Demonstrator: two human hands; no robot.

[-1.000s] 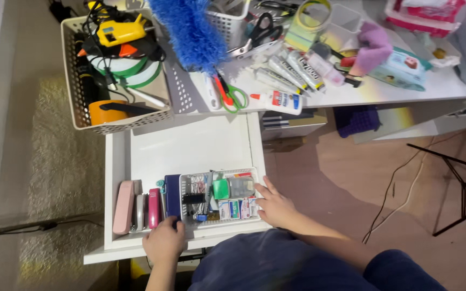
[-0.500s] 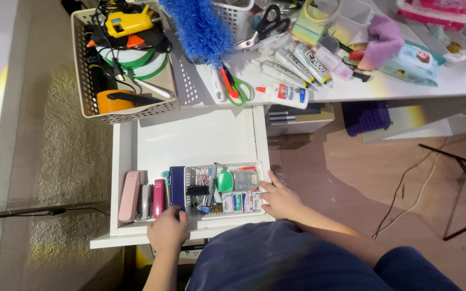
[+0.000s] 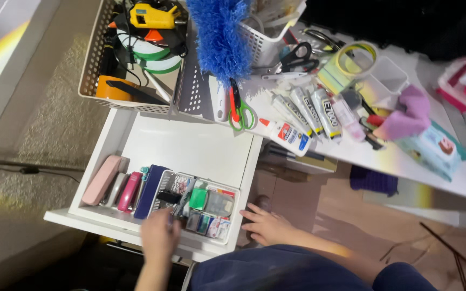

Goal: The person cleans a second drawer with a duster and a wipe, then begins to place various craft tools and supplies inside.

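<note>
Two hands are at the front of the open white drawer. The left hand has moved in from the drawer's front edge and now reaches over the small clear organiser tray; it is blurred, so I cannot tell its grip. The right hand stays open, fingers spread, touching the drawer's right side. Left of the hands lies a pink case. Beyond, green-handled scissors lie on the desk.
</note>
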